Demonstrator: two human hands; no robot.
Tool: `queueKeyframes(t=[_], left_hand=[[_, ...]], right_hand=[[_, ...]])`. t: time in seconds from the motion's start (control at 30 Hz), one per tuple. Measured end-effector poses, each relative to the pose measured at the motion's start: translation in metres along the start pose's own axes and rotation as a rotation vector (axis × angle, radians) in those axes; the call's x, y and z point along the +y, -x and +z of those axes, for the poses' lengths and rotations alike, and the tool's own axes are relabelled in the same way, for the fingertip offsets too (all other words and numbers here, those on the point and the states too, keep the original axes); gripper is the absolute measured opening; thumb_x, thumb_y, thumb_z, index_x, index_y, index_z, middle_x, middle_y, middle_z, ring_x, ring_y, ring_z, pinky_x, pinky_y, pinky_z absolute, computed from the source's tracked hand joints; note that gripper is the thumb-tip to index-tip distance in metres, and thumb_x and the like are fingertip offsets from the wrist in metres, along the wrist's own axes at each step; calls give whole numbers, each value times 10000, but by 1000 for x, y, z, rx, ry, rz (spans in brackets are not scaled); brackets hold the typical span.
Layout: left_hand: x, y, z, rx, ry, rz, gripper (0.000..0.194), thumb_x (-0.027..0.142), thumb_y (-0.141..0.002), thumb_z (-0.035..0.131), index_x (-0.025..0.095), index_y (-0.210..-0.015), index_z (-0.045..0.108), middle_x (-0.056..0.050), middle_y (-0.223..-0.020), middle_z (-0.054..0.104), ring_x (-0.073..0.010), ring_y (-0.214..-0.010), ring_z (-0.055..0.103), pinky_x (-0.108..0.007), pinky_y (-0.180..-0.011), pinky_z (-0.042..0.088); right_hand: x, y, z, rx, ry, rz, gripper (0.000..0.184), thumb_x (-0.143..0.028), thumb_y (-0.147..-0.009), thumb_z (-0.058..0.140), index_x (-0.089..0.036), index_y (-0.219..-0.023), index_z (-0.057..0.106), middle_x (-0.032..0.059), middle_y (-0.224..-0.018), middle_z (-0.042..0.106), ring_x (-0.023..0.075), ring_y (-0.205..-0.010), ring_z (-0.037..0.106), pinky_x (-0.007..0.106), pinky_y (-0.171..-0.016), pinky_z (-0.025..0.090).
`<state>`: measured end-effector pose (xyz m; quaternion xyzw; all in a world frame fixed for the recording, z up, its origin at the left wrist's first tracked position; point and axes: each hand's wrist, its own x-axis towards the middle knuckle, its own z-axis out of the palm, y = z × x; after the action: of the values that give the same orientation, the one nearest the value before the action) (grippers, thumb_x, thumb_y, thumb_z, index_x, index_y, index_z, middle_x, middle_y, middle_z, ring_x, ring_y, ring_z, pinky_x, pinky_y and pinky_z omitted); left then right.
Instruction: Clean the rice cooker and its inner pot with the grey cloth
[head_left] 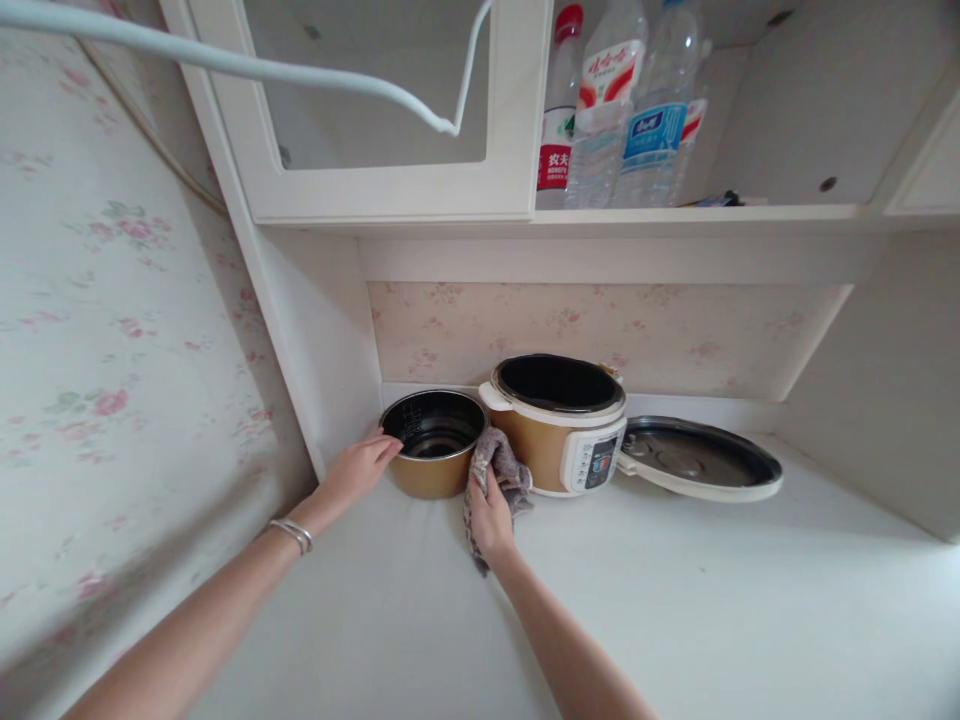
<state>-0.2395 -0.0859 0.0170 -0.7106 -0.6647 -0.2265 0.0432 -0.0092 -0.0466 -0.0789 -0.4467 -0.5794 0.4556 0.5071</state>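
A gold inner pot (433, 445) with a dark inside stands on the white counter (675, 590) in the back left corner. My left hand (360, 468) rests against its left rim, fingers on the edge. Right beside the pot stands a gold and white rice cooker (559, 420), its cavity empty and dark. My right hand (489, 515) grips a grey cloth (504, 468) and presses it against the cooker's left side, between cooker and pot. The cooker's lid (697, 458) lies open, flat on the counter to the right.
Floral wallpaper (97, 330) covers the left wall and the back panel. A white cabinet (390, 110) hangs above, with a white cord (225, 62) running across it. Several plastic bottles (622, 110) stand on the open shelf overhead.
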Motion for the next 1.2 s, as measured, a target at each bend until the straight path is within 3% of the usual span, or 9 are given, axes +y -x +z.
queueKeyframes(t=[0.13,0.23,0.43,0.63,0.73,0.83,0.93,1.0,1.2], left_hand=[[54,24,3,64,26,-98,461,492,-931,300,267,-1109,661,-27,-1145,670,-253,-1148,567,-366,-915,469],[67,26,-12,-6,210,-43,483,499,-918,321,244,-1213,607,-27,-1220,628,-216,-1111,594,-324,-952,452],[5,-8,-49,28,163,-100,509,527,-881,369,248,-1248,585,-23,-1220,629,-217,-1106,597,-327,-992,423],[-47,-12,-29,-200,102,34,542,580,-881,321,254,-1166,647,-16,-1329,543,-217,-1286,434,-368,-1094,299],[-36,-2,-12,-143,104,18,544,571,-901,292,252,-1137,664,-7,-1282,585,-212,-1291,427,-367,-1086,318],[-2,12,1,-7,26,-46,516,568,-903,316,262,-1113,674,-10,-1218,630,-231,-1243,483,-383,-1040,379],[32,25,3,89,-41,-156,517,568,-903,323,271,-1209,615,-50,-1176,653,-262,-1076,613,-405,-921,476],[41,28,-3,88,22,-125,516,542,-918,301,263,-1253,578,-45,-1176,653,-232,-1013,646,-368,-899,494],[-3,1,-24,14,32,75,539,541,-895,341,214,-1250,581,-27,-1375,494,-208,-1301,413,-360,-1106,299]], right_hand=[[-2,2,-2,3,-20,-19,613,-548,-853,440,-233,-1378,436,50,-1403,456,221,-1322,365,378,-1112,228],[-2,4,-5,16,-48,-13,605,-551,-859,424,-224,-1368,445,55,-1395,465,217,-1314,375,382,-1114,218],[0,3,-6,12,-68,-2,602,-553,-833,471,-213,-1329,499,76,-1367,496,237,-1308,388,388,-1104,241],[-2,3,-6,21,-60,-24,607,-514,-844,477,-151,-1330,499,117,-1365,493,278,-1299,396,416,-1097,254],[-4,6,-6,1,-25,-37,567,-499,-869,447,-204,-1353,473,78,-1388,473,248,-1313,377,391,-1105,234],[-3,7,-5,-7,-18,-53,543,-492,-881,422,-230,-1356,466,60,-1393,468,215,-1314,377,366,-1110,223],[1,6,-5,3,-17,-63,549,-497,-876,426,-225,-1351,472,66,-1386,475,212,-1313,378,375,-1112,224],[4,5,-5,18,-16,-55,555,-504,-873,429,-231,-1355,465,69,-1385,476,215,-1316,375,394,-1110,230],[2,6,-9,3,-25,-52,550,-509,-858,447,-228,-1329,496,72,-1360,503,222,-1290,411,398,-1094,259]])
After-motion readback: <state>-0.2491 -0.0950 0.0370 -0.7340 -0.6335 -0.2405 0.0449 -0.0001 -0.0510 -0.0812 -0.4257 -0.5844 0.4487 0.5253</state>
